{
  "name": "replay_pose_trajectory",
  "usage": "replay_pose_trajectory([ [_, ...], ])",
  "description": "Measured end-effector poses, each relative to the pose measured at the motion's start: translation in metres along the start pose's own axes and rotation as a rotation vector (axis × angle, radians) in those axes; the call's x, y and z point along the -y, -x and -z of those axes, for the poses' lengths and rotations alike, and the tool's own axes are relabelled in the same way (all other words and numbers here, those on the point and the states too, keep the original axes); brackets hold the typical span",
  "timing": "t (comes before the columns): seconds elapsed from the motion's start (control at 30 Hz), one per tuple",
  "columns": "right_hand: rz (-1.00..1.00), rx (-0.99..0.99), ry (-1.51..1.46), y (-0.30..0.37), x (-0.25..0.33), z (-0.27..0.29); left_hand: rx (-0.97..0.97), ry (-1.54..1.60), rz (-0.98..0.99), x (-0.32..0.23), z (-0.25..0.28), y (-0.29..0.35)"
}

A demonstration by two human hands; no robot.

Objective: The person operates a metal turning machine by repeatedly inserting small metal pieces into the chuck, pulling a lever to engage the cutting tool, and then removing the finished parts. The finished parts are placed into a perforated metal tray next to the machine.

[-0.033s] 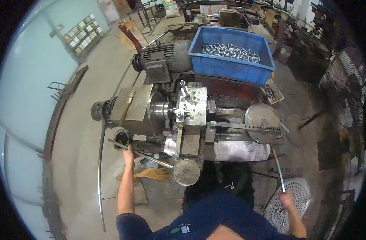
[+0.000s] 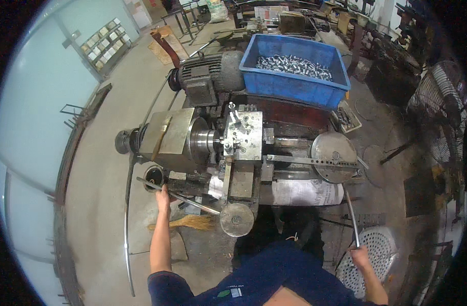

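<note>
My left hand [image 2: 163,198] is closed round a steel lever [image 2: 200,205] that slants down to a round metal hub [image 2: 236,220] at the front of a small lathe. At the lower right, my right hand [image 2: 360,256] grips the lower end of a second lever [image 2: 352,217], which rises to the right end of the machine. Between the hands is the lathe's tool block [image 2: 250,135], bolted on a slide. Its tools point left toward a shiny spindle [image 2: 207,139]. Whether a workpiece sits in the spindle is too small to tell.
A blue crate [image 2: 294,84] of small metal parts stands behind the lathe, beside a motor [image 2: 205,76]. A brush [image 2: 163,137] lies on the headstock. At the right are a round plate [image 2: 334,157], a perforated seat [image 2: 373,255] and a fan [image 2: 440,112]. A straw broom [image 2: 190,222] lies below.
My right hand has shifted slightly left, and its lever has swung a little with it. My left hand and its lever look the same.
</note>
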State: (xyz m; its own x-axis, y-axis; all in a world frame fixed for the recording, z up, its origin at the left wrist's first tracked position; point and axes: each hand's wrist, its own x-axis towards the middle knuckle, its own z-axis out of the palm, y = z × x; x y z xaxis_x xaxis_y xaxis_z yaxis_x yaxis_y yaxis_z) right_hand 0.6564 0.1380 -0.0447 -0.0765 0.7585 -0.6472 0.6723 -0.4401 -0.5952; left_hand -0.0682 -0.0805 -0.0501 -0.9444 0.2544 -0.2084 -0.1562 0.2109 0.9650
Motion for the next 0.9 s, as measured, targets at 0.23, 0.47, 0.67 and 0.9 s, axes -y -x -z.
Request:
replay_pose_trajectory([
  [0.23, 0.017, 0.008, -0.310, 0.039, 0.015, -0.047, 0.119, -0.054, -0.038, -0.014, -0.011, 0.004],
  [0.47, -0.019, 0.043, -0.288, 0.027, 0.007, -0.045, 0.114, -0.203, 0.049, -0.011, 0.004, -0.011],
  [0.67, 0.473, -0.438, 0.639, -0.040, -0.019, 0.059, 0.169, -0.295, 0.238, -0.032, 0.004, -0.005],
  [0.9, 0.282, -1.041, 0.893, -0.169, 0.055, 0.135, 0.237, -0.179, 0.071, -0.023, -0.002, 0.009],
])
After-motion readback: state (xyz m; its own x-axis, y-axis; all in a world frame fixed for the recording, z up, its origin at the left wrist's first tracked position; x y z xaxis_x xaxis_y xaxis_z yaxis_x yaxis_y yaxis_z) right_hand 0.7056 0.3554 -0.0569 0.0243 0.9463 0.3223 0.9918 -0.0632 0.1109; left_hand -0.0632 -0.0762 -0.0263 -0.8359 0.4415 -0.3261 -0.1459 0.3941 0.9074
